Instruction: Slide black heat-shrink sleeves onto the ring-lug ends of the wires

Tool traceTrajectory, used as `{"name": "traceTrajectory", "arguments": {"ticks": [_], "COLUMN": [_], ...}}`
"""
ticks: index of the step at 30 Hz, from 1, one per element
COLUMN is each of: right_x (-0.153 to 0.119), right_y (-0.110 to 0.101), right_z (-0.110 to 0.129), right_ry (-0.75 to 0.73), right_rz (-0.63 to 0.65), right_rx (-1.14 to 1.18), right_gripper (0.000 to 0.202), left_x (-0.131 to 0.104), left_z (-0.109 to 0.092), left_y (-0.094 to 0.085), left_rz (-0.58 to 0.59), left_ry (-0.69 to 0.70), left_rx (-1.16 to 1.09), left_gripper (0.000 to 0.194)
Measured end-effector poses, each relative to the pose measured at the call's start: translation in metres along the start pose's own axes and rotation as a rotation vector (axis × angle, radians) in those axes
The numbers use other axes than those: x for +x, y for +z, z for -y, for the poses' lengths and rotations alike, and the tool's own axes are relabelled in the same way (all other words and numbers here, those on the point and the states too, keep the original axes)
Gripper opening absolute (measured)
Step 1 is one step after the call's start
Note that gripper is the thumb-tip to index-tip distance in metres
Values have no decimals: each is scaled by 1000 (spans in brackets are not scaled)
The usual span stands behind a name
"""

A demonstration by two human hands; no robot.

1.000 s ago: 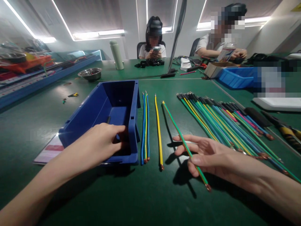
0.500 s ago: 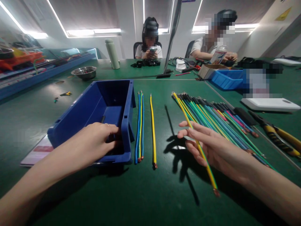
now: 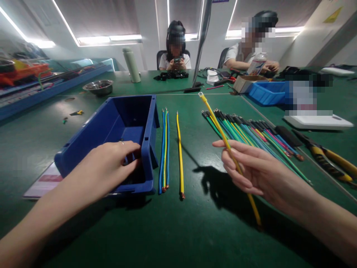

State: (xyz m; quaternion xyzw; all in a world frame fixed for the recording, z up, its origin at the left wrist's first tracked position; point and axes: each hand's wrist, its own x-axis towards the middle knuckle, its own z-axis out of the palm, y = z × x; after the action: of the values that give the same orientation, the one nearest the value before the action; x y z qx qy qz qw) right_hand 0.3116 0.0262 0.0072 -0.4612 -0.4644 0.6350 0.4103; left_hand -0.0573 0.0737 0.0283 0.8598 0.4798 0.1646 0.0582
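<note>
My right hand (image 3: 248, 163) is closed round a yellow cable (image 3: 220, 126). This cable slants with a metal lug at its upper end and bare copper at its lower end. My left hand (image 3: 111, 160) reaches into the near end of a dark blue bin (image 3: 83, 130), thumb and forefinger curled. Its fingertips are hidden in the bin, so what they grip, if anything, does not show. Between the hands lie a yellow cable (image 3: 180, 156) and several blue and yellow-green cables (image 3: 164, 152) side by side. A row of cables with black sleeves (image 3: 245, 130) lies behind my right hand.
Pliers (image 3: 320, 152) lie at the right. Behind them are a white device (image 3: 318, 123) and a light blue bin (image 3: 267, 93). A metal bowl (image 3: 99, 87) and green bottle (image 3: 131, 65) stand farther back. Two people (image 3: 175, 48) sit across the table.
My right hand has closed more round its cable, whose lugged end has risen and whose green stripe has turned out of sight. My left hand stays in the bin, with its fingers slightly shifted.
</note>
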Motion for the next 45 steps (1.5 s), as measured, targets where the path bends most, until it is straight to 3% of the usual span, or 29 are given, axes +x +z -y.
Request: {"name": "traceTrajectory", "arguments": {"ticks": [6,10,14,20,30,37,45], "right_x": [0,0,-3,-7,-9,-17,-13], "right_y": [-2,3,10,13,14,13,17], "right_z": [-3,-2,3,5,-9,-12,-8], "right_ry": [15,-49,-113,-132,-206,-356,-482], "right_rz": [-79,-138,-178,-173,-136,-177,-171], "right_rx": [-22,-48,-143,-396,-732,-814,-896], "right_gripper": [44,53,56,63,62,43,33], "left_x": [1,-4,-10,-9,-11,-11,-8], "left_z": [-6,-19,-32,-38,-32,-35,-34], "left_y": [-8,-8,-1,7,7,15,21], "left_rz": [-326,-539,-646,-561,-493,-532,-492], "left_ry": [-4,134,306,450,506,500,533], "left_rx": [63,99,184,189,271,252,213], "left_gripper": [27,19,23,20,29,24,20]}}
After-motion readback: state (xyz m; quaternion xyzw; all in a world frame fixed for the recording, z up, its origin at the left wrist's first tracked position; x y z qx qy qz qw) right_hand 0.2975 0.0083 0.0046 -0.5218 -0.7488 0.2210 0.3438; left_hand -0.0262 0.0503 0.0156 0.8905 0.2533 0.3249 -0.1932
